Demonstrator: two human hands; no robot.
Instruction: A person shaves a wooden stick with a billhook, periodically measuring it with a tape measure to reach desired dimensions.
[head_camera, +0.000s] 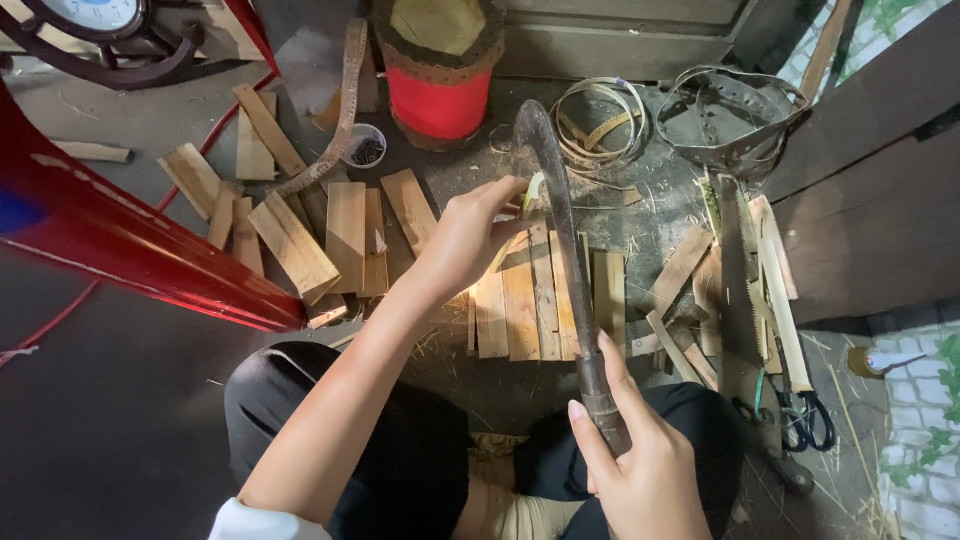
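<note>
A red metal frame (130, 245) is seen at the left, with flat wooden slats (330, 235) spread on the floor beside it. A thin pale strip (533, 190) is pinched in the left hand (470, 235) against a curved blade (555, 190). The blade's handle is gripped by the right hand (640, 470). A saw (740, 280) and scissors (810, 420) lie at the right.

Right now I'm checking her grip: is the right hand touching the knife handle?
Touching. The head view shows the right hand wrapped around the handle of the curved knife, fingers closed on it.
</note>
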